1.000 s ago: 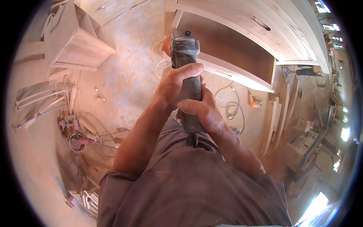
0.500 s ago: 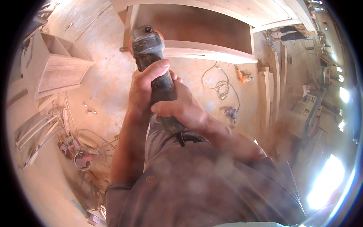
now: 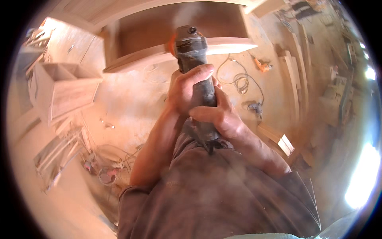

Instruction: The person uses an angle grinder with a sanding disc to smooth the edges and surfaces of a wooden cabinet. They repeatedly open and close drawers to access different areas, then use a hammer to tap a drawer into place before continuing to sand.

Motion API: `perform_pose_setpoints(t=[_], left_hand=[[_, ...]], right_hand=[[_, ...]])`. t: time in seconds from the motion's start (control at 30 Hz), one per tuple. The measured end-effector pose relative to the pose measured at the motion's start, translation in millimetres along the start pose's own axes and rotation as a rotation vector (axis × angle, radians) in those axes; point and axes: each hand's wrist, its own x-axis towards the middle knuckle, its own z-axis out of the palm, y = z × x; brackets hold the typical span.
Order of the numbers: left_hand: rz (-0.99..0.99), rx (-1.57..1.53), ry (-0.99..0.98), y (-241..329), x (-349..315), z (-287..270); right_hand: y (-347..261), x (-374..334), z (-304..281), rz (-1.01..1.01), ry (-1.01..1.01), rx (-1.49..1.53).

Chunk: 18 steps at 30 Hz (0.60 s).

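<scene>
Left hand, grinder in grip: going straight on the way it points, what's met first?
Likely the open drawer's pale front board, with the grinder getting there before the left hand; depth between them is unclear from this one view.

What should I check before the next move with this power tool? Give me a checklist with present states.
1. Left grip around the power tool: ok, closed near its head.
2. Right grip around it: ok, closed farther back.
3. Hand protection: not ok, skin is bare.
4. Orange disc clear of the drawer front: cannot tell, they overlap in this view.
5. Coiled cord away from both grips: ok, on the floor.
6. Tool switched off: cannot tell.
</scene>
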Motion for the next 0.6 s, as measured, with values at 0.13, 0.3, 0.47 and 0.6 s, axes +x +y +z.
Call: perform_pose_setpoints(t=[0.13,0.3,0.47,0.6], left_hand=[[-0.053,0.036,-0.063,-16.2,12.1,36.1],[-0.109,0.106,-0.137,-49.6,34.4,80.6],[-0.214,0.229,-0.281,-77.1,71.3,133.7],[-0.223,0.386,-0.370,-102.8,86.3,163.0]], right_hand=[[10.6,-7.4,-33.2,-0.141,0.118,-0.001],[12.1,-29.4,-84.7,-0.103,0.175,0.110],[2.4,-48.3,-127.6,-0.140,0.319,0.235],[25.8,-50.9,-166.9,-0.268,0.404,0.324]])
